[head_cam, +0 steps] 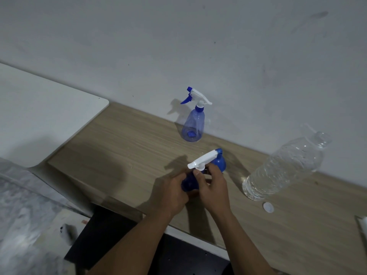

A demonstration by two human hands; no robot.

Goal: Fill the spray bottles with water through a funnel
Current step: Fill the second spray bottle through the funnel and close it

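A blue spray bottle (189, 183) stands near the middle of the wooden table (127, 143), gripped around its body by my left hand (172, 192). My right hand (211, 186) holds its neck just under the white trigger head (202, 160). Right behind it a blue funnel (219, 162) lies on the table. A second blue spray bottle (193, 124) with a white and blue trigger stands upright by the wall. A large clear water bottle (284, 167), uncapped, stands to the right.
A white bottle cap (268, 207) lies on the table in front of the water bottle. A white table (39, 112) adjoins on the left. A white object (363, 225) sits at the right edge. The wall runs close behind the bottles.
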